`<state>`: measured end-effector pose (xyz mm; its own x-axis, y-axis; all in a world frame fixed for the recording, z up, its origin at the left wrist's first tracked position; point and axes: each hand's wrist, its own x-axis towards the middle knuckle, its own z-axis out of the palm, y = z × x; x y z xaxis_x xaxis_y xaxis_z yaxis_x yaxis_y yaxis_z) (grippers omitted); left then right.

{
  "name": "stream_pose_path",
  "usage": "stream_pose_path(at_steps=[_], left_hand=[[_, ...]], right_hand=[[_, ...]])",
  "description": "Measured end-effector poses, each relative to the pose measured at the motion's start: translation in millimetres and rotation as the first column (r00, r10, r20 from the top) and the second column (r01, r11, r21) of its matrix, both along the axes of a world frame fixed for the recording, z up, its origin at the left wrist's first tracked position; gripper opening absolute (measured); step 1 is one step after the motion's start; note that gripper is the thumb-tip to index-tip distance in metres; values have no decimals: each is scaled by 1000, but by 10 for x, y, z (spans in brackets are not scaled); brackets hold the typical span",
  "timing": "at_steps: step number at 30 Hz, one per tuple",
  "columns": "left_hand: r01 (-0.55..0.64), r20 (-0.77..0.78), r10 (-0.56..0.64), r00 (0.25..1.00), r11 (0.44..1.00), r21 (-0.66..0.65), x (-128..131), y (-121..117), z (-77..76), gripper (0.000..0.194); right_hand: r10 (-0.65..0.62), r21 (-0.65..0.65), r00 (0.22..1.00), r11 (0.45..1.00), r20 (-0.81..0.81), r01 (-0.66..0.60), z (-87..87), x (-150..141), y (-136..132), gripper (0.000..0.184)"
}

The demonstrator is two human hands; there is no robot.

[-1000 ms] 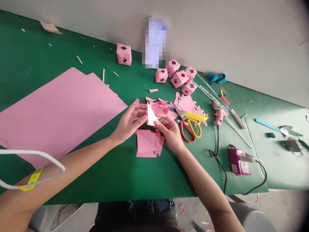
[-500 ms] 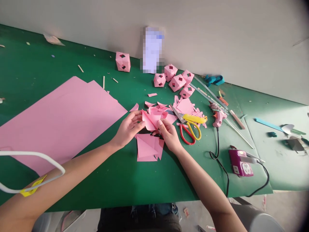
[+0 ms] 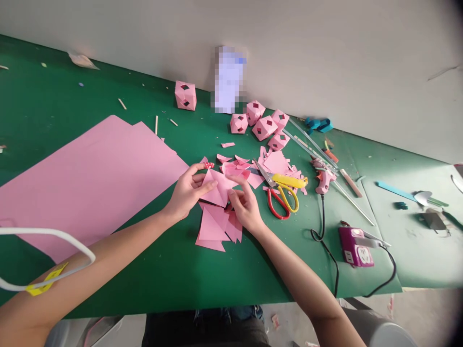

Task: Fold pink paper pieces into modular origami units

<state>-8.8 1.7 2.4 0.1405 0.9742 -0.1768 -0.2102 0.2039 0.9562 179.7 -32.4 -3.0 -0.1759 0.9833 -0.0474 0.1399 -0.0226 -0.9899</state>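
Between my two hands is a folded piece of pink paper (image 3: 214,185), creased across its middle. My left hand (image 3: 188,190) pinches its left side, thumb on top, with a red wrap on one fingertip. At its right edge, my right hand (image 3: 246,202) is closed on the paper with thumb and index finger. Just below lie several cut pink paper pieces (image 3: 215,224), loosely stacked on the green table. Curled pink offcuts (image 3: 235,168) lie behind the held paper. Scissors (image 3: 278,195) with red and yellow handles rest right of my right hand, under a yellow cutter (image 3: 289,180).
Large pink sheets (image 3: 90,178) cover the table's left side. Several folded pink paper shapes (image 3: 265,127) sit at the back, near a blurred upright screen (image 3: 227,82). To the right are a pink glue gun (image 3: 325,180), clear glue sticks (image 3: 354,200) and a purple power socket (image 3: 356,246).
The held paper has turned and flattened toward me, and my right index finger has lifted and stretched across it. The loose pieces below have shifted, with one now poking out at the front.
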Motion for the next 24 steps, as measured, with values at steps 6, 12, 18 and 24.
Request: stream_pose_path(at_steps=[6, 12, 18, 24], left_hand=[[-20, 29, 21, 999, 1000, -15, 3, 40, -8, 55], [-58, -31, 60, 998, 997, 52, 24, 66, -56, 56], [-137, -58, 140, 988, 989, 54, 55, 75, -101, 66], [-121, -124, 142, 982, 979, 162, 35, 28, -139, 45]], right_hand=[[13, 31, 998, 999, -59, -12, -19, 7, 54, 28], [32, 151, 998, 988, 48, -39, -72, 17, 117, 34], [38, 234, 987, 969, 158, -75, -77, 56, 181, 37], [22, 113, 997, 993, 71, -30, -126, 44, 180, 26]])
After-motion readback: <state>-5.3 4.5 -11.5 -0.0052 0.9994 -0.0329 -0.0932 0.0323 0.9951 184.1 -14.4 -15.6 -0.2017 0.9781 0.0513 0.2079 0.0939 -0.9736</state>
